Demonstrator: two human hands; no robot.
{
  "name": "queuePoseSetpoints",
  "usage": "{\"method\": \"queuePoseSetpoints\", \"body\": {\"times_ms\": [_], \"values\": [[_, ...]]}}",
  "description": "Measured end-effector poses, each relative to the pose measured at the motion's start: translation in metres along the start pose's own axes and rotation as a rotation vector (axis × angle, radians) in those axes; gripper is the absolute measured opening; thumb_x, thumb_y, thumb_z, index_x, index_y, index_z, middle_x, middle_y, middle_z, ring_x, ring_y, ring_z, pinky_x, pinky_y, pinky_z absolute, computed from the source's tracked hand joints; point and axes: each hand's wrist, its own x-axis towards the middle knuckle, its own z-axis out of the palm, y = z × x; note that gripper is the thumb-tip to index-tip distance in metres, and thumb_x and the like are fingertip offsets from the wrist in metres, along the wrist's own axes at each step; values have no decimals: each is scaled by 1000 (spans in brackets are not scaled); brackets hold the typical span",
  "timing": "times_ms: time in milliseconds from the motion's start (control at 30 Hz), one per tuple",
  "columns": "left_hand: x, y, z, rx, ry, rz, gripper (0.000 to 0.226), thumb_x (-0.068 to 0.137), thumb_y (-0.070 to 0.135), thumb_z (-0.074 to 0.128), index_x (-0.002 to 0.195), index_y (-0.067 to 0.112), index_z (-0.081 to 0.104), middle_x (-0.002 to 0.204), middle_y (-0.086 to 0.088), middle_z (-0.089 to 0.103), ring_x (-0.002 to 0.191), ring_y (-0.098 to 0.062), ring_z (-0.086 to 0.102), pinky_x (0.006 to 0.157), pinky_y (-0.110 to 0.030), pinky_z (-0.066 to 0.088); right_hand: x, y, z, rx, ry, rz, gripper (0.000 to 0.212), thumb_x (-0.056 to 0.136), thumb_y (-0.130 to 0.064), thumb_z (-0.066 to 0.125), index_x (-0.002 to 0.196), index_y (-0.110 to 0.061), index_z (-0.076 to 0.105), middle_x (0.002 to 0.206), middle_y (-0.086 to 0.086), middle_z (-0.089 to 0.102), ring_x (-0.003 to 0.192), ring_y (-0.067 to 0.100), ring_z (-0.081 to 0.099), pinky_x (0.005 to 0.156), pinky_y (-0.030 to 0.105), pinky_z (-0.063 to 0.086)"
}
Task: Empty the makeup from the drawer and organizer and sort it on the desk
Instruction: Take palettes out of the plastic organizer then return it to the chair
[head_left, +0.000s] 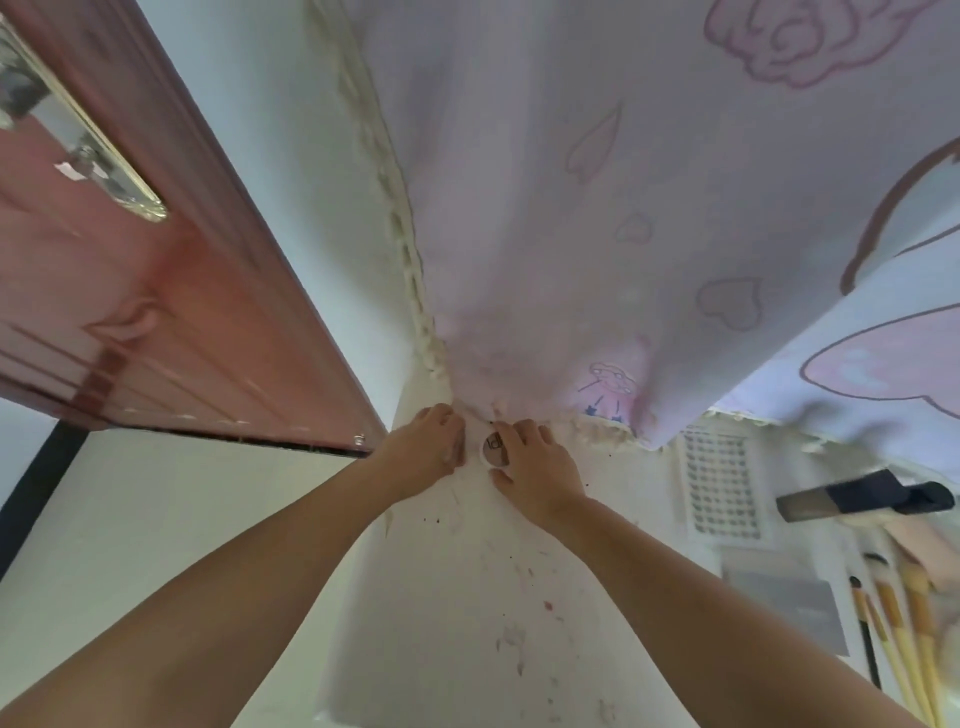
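A small round makeup compact (494, 448) with a dark lid and white rim lies at the far corner of the white desk (467, 597), under the edge of a hanging pink cloth. My right hand (540, 467) curls round the compact's right side, thumb near its lower edge. My left hand (431, 447) rests on the desk just left of it, fingers bent toward the compact. Several yellow-handled makeup brushes (904, 623) lie at the right edge of the desk, beside a grey flat palette (789, 597).
A pink patterned curtain (623, 208) hangs over the desk's back. A reddish-brown door (156, 312) stands to the left. A clear gridded organizer tray (719, 488) and a dark tube with a beige end (862, 499) sit at the right. Smudges of makeup speckle the desk.
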Motion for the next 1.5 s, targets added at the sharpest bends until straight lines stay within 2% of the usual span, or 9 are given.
{"method": "queuePoseSetpoints", "body": {"times_ms": [200, 367, 500, 733, 900, 1000, 1233, 1367, 1500], "values": [[-1, 35, -14, 96, 154, 194, 52, 90, 33, 57, 135, 13, 38, 133, -4, 40, 123, -21, 39, 100, -31, 37, -13, 16, -12, 166, -1, 25, 72, 90, -36, 54, 149, -22, 14, 140, 5, 36, 128, 25, 38, 95, 37, 44], [31, 89, -4, 113, 130, 291, 49, 91, 39, 53, 130, 13, 41, 130, -5, 43, 120, -23, 40, 98, -33, 33, -50, 53, -14, 140, 20, 145, 65, 94, -32, 49, 149, -16, 17, 144, 6, 34, 128, 25, 38, 96, 35, 43], [51, 112, 16, 201, 83, 270, 49, 88, 40, 56, 126, 13, 43, 127, -6, 45, 117, -24, 42, 96, -34, 31, -71, 74, -11, 37, 22, 145, 48, 94, -24, 47, 140, -16, 37, 143, 3, 35, 125, 22, 38, 100, 31, 38], [49, 107, 25, 231, 31, 197, 59, 86, 45, 58, 134, 15, 40, 131, -6, 41, 123, -25, 39, 104, -34, 27, -77, 78, -2, -38, 40, 98, 46, 95, -22, 42, 140, -15, 35, 146, 3, 30, 132, 24, 31, 104, 32, 30], [34, 101, 9, 184, 62, 190, 51, 92, 46, 47, 135, 19, 42, 134, -3, 41, 125, -22, 38, 107, -33, 23, -73, 79, -16, -48, -55, 94, 44, 95, -25, 42, 138, -13, 38, 143, 5, 33, 129, 25, 34, 101, 35, 37], [20, 96, -4, 87, 78, 166, 45, 96, 42, 41, 134, 18, 44, 132, -2, 45, 122, -20, 42, 104, -32, 29, -80, 75, -31, -15, -69, 132, 46, 98, -29, 39, 142, -16, 34, 146, 4, 31, 129, 24, 36, 99, 38, 42], [-20, 127, 1, 163, 15, 417, 43, 98, 42, 35, 132, 19, 47, 129, -1, 50, 119, -21, 46, 98, -34, 35, -162, 55, -28, -50, 228, 446, 45, 99, -37, 38, 141, -18, 39, 146, 6, 40, 130, 28, 41, 103, 40, 34], [-51, 175, 27, 266, -6, 678, 44, 98, 43, 35, 131, 17, 47, 125, -4, 54, 115, -22, 49, 98, -34, 37, -244, 39, 6, -18, 368, 730, 36, 91, -37, 53, 120, -17, 60, 123, 8, 61, 107, 30, 62, 88, 46, 47], [-88, 227, 54, 356, -36, 898, 60, 93, 54, 19, 131, 18, 48, 122, -3, 55, 113, -21, 50, 97, -31, 36, -329, 19, 37, 105, 351, 974, 46, 100, -42, 31, 142, -25, 36, 149, -1, 34, 136, 20, 34, 111, 39, 23]]}}
